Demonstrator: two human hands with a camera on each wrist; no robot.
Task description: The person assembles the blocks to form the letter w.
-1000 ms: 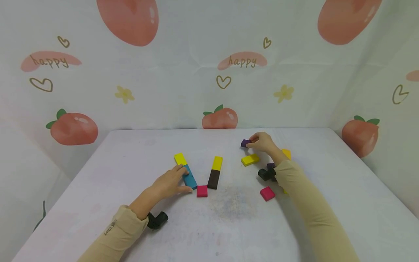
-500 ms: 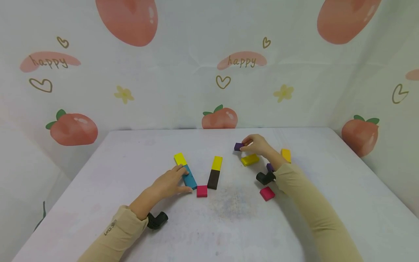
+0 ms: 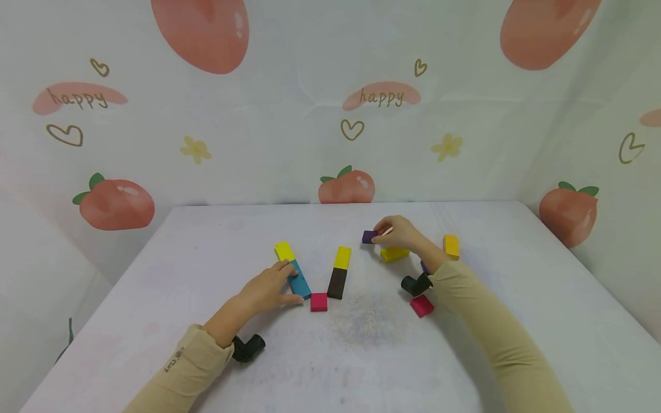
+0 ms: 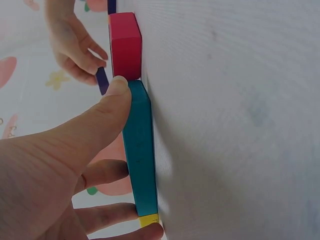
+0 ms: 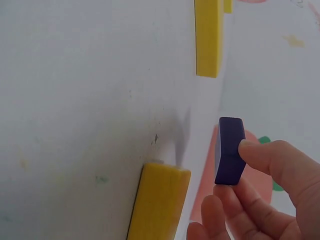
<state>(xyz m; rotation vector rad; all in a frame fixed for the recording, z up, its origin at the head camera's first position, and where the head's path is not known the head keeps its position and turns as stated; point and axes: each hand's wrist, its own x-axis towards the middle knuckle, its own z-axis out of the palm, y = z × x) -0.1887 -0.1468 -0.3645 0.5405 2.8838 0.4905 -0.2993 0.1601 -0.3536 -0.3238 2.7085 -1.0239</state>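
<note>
My right hand (image 3: 400, 232) pinches a small dark purple block (image 3: 369, 237) between thumb and fingers, above the far part of the table; in the right wrist view the purple block (image 5: 230, 150) is held off the surface. My left hand (image 3: 265, 289) rests spread against a blue block (image 3: 300, 285), its thumb near the end beside a red block (image 4: 126, 45). A yellow block (image 3: 283, 250) continues the blue one at its far end. To their right, another yellow block (image 3: 343, 257) meets a dark brown block (image 3: 337, 283) end to end.
Below my right forearm lie a yellow block (image 3: 395, 254), a second red block (image 3: 422, 306) and an orange-yellow block (image 3: 451, 246). Another purple block is partly hidden by the right wrist. Black wrist devices (image 3: 249, 348) sit under both wrists. A printed cloth (image 3: 258, 143) hangs behind the table.
My right hand has carried the purple block to the left and slightly nearer. The left hand and the blocks beside it have stayed in place.
</note>
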